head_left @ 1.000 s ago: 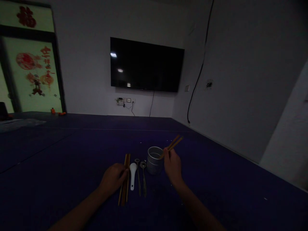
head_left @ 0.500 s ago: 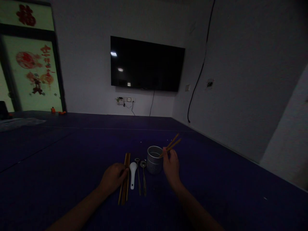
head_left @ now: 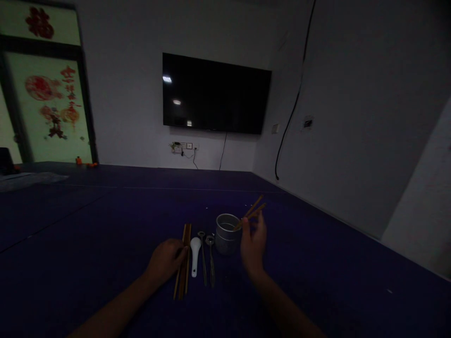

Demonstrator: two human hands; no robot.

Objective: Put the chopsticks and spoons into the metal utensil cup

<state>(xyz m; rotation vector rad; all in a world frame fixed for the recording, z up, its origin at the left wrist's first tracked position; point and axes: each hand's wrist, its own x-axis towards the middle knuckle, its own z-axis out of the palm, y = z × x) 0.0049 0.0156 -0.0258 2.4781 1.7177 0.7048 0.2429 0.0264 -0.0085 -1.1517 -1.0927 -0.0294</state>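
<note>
A grey metal cup (head_left: pixel 226 240) stands upright on the dark purple surface, with two chopsticks (head_left: pixel 252 212) leaning in it and sticking out to the right. Right of the cup, my right hand (head_left: pixel 254 241) has thumb and fingers apart close to these chopsticks; whether a fingertip still touches them is hard to see. My left hand (head_left: pixel 166 259) lies with curled fingers on a bundle of several chopsticks (head_left: pixel 182 281). Between bundle and cup lie a white spoon (head_left: pixel 195 256) and two metal spoons, the left one (head_left: pixel 203 258) thinner than the right one (head_left: pixel 211 260).
The wide purple surface (head_left: pixel 148 202) reaches back to a grey wall carrying a television (head_left: pixel 214 94). A black cable (head_left: pixel 291 115) hangs on the right wall. Small orange objects (head_left: pixel 79 160) and a clear plastic sheet (head_left: pixel 35 180) lie far left, near a door (head_left: pixel 52 103).
My right hand has loosened from the chopsticks in the cup, and its fingers have spread and shifted slightly right. The left hand stays where it was.
</note>
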